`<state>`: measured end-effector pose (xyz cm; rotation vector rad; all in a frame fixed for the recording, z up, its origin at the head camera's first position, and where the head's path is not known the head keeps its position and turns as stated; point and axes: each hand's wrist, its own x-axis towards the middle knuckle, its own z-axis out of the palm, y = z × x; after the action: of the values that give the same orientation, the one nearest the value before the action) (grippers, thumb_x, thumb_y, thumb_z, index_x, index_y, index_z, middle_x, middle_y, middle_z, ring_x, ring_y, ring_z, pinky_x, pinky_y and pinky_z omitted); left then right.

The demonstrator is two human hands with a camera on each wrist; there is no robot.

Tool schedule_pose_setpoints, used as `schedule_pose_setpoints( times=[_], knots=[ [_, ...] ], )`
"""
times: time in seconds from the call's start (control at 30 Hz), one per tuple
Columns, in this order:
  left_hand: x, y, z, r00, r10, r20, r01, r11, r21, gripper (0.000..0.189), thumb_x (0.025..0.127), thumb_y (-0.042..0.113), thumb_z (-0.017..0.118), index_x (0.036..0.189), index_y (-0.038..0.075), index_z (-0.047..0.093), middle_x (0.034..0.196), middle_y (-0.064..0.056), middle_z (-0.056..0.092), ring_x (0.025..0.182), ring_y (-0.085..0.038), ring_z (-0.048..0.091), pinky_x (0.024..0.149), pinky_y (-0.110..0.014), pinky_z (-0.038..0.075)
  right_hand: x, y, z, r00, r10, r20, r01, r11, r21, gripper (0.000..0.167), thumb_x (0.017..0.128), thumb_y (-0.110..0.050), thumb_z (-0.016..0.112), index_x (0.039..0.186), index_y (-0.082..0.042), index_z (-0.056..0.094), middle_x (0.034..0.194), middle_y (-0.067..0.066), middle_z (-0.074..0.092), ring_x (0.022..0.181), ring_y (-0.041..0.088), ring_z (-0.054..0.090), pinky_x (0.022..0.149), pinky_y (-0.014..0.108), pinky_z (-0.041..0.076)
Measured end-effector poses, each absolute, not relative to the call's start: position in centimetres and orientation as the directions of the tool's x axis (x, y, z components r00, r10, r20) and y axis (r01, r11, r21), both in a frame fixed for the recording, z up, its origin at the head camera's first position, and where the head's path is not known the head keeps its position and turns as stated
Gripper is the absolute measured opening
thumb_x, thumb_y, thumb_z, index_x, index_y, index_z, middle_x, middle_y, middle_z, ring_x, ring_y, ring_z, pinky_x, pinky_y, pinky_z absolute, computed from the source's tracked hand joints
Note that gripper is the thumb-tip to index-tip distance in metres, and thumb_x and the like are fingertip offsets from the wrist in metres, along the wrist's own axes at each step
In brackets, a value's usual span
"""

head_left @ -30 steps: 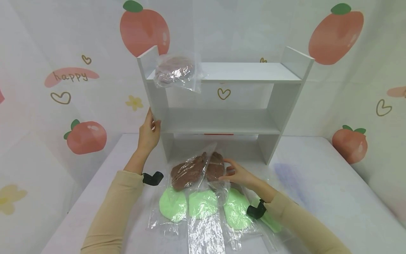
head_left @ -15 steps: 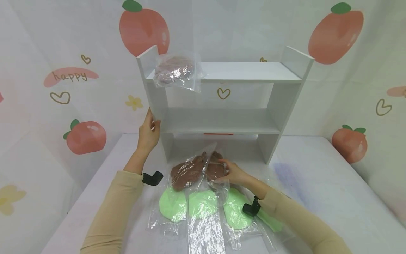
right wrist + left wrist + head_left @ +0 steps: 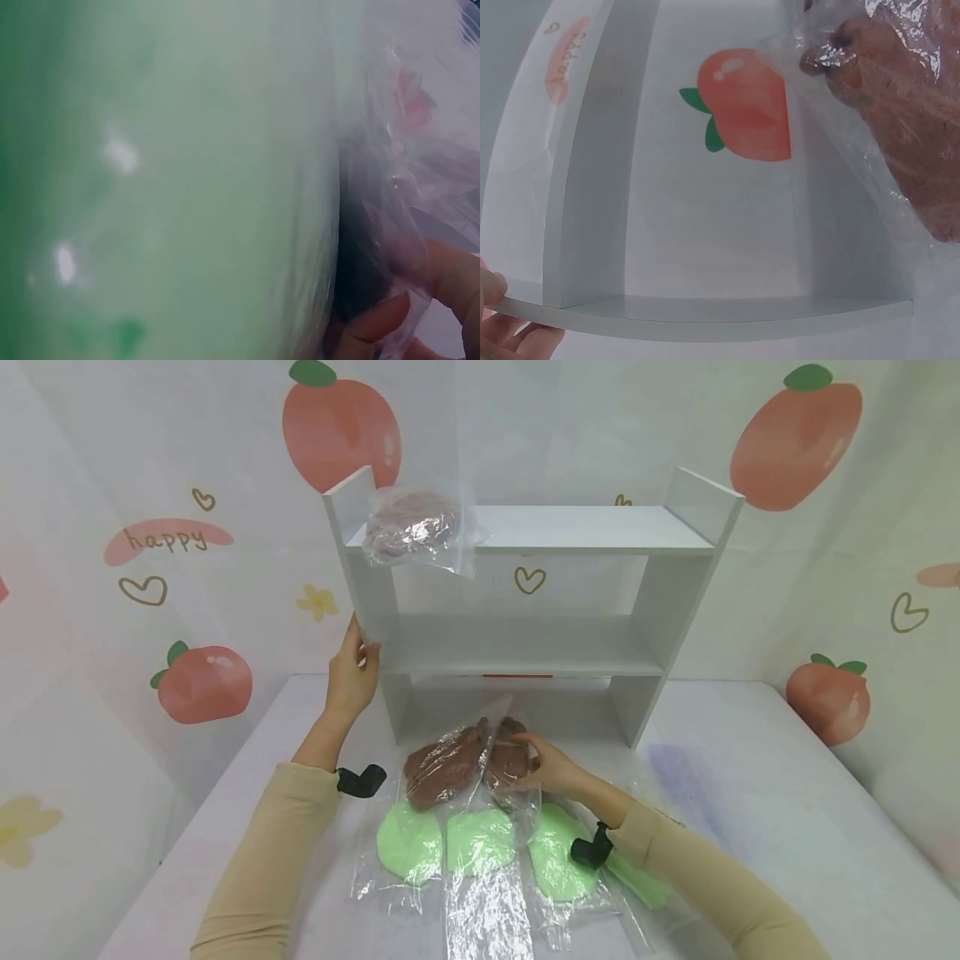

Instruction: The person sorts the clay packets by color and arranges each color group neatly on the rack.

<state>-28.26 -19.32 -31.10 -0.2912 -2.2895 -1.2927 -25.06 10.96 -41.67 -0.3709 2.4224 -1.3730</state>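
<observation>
A white shelf unit [image 3: 525, 643] stands on the table. My left hand [image 3: 354, 677] grips its left side panel; in the left wrist view the thumb and fingers [image 3: 536, 341] lie on opposite sides of the panel. My right hand [image 3: 553, 768] holds a clear plastic bag with a brown lump [image 3: 507, 764] in front of the bottom shelf. Its fingertips pinch the plastic in the right wrist view. Beside it, to the left, lies another bagged brown lump [image 3: 444, 770], its bag touching the held one.
Several clear bags with flat light-green pieces [image 3: 480, 843] lie in front on the table [image 3: 750, 793]; one green piece [image 3: 637, 877] is partly under the right forearm. A bagged brownish lump [image 3: 416, 527] sits at the top shelf's left end, its bag hanging over the edge.
My right hand has moved slightly left and its fingers have come further over the right brown lump's bag. The left hand stays on the shelf panel.
</observation>
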Motion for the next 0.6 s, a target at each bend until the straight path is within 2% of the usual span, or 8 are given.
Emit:
schedule_pose_setpoints(
  times=[0.13, 0.27, 0.47, 0.6],
  knots=[
    [-28.26, -19.32, -31.15, -0.845, -0.045, 0.533, 0.432, 0.530, 0.730, 0.061, 0.098, 0.005, 0.042, 0.151, 0.019, 0.015, 0.148, -0.020, 0.035, 0.132, -0.040, 0.040, 0.101, -0.052, 0.045, -25.08, 11.07, -41.75, -0.904, -0.399, -0.154, -0.066, 0.485, -0.872, 0.083, 0.071, -0.001, 0.076, 0.142, -0.011, 0.034, 0.116, 0.025, 0.054, 0.087, 0.021, 0.059, 0.071, 0.030, 0.057],
    [-28.20, -19.30, -31.22, -0.839, -0.047, 0.542, 0.441, 0.523, 0.729, 0.061, 0.098, 0.004, 0.042, 0.151, 0.018, 0.016, 0.149, -0.018, 0.034, 0.133, -0.040, 0.039, 0.101, -0.052, 0.045, -24.96, 11.12, -41.72, -0.913, -0.380, -0.151, -0.058, 0.487, -0.871, 0.082, 0.071, -0.001, 0.075, 0.142, -0.012, 0.036, 0.123, 0.026, 0.049, 0.092, 0.025, 0.058, 0.075, 0.034, 0.057],
    [-28.14, -19.29, -31.15, -0.841, -0.045, 0.539, 0.440, 0.521, 0.731, 0.061, 0.098, 0.004, 0.042, 0.151, 0.018, 0.016, 0.150, -0.016, 0.034, 0.133, -0.039, 0.039, 0.101, -0.052, 0.045, -24.85, 11.41, -41.42, -0.926, -0.362, -0.108, -0.100, 0.512, -0.853, 0.081, 0.070, -0.002, 0.075, 0.141, -0.014, 0.037, 0.129, 0.026, 0.046, 0.110, 0.035, 0.051, 0.082, 0.044, 0.055],
    [-28.21, -19.29, -31.12, -0.840, -0.043, 0.541, 0.441, 0.525, 0.728, 0.061, 0.098, 0.004, 0.042, 0.151, 0.017, 0.015, 0.149, -0.017, 0.034, 0.133, -0.040, 0.039, 0.101, -0.052, 0.045, -24.76, 11.89, -41.14, -0.928, -0.364, -0.081, -0.124, 0.506, -0.854, 0.077, 0.072, 0.000, 0.074, 0.139, -0.013, 0.039, 0.129, 0.026, 0.045, 0.113, 0.036, 0.049, 0.080, 0.042, 0.056]
  ],
)
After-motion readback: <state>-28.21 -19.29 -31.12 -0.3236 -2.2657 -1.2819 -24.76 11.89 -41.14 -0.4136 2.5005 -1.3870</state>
